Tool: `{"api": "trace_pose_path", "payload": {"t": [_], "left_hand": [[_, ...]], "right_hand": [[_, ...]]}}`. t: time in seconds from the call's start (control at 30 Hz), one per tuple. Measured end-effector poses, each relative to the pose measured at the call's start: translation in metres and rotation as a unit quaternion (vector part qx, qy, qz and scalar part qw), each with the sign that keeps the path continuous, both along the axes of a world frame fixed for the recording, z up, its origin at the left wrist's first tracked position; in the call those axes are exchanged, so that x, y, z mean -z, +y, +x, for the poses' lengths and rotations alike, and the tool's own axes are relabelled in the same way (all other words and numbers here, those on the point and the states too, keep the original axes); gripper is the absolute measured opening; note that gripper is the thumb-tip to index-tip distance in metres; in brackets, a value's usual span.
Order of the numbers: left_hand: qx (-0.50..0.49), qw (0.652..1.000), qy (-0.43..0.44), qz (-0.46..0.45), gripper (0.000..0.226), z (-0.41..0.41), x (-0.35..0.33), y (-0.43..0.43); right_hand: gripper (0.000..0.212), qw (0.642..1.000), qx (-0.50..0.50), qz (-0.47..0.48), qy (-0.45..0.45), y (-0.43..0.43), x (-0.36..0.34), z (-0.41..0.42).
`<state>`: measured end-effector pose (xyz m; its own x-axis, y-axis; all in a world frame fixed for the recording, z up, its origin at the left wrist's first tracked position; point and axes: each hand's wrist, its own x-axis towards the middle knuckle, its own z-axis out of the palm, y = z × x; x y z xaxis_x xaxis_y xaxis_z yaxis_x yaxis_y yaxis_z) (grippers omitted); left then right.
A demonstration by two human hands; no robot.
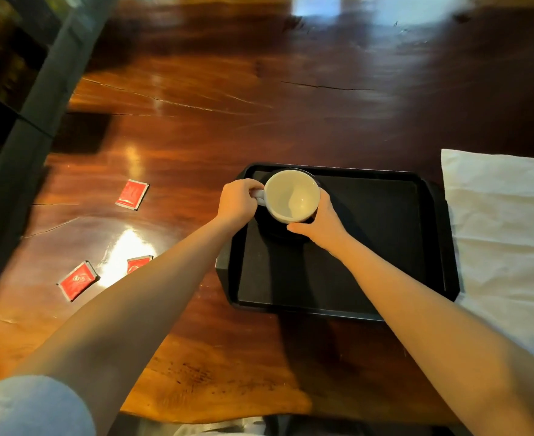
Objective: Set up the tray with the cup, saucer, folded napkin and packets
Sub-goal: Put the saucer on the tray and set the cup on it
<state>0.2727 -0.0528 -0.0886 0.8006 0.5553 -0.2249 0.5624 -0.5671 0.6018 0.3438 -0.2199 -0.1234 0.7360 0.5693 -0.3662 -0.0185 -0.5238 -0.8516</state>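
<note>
A white cup stands on a dark saucer in the far left corner of the black tray. My left hand pinches the cup's handle on its left. My right hand wraps the cup's right side, thumb at the saucer's rim. Three red packets lie on the table left of the tray: one far, one near, and one partly hidden behind my left forearm. A white napkin lies spread out flat to the right of the tray.
The glossy wooden table stretches away beyond the tray, with cracks and bright glare. A dark ledge runs along the table's left side. The table's near edge is just below my forearms.
</note>
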Motion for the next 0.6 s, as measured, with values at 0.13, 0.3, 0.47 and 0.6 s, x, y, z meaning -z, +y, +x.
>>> {"api": "trace_pose_path", "payload": {"t": [0.13,0.3,0.47,0.6], "left_hand": [[-0.001,1.0,0.01,0.006,0.039,-0.001,-0.002,-0.005],[-0.007,1.0,0.008,0.02,0.047,-0.004,-0.02,-0.013],[-0.028,0.999,-0.022,0.031,0.046,0.007,-0.056,-0.028],[0.034,0.997,-0.065,0.033,0.037,0.028,-0.086,-0.057]], "right_hand": [[0.089,0.999,-0.023,-0.035,-0.003,-0.006,-0.01,0.009],[0.09,0.994,-0.065,-0.086,0.005,-0.022,-0.031,0.026],[0.082,0.99,-0.081,-0.112,-0.011,-0.054,-0.06,0.044],[0.072,0.989,-0.07,-0.126,-0.041,-0.079,-0.088,0.058]]}}
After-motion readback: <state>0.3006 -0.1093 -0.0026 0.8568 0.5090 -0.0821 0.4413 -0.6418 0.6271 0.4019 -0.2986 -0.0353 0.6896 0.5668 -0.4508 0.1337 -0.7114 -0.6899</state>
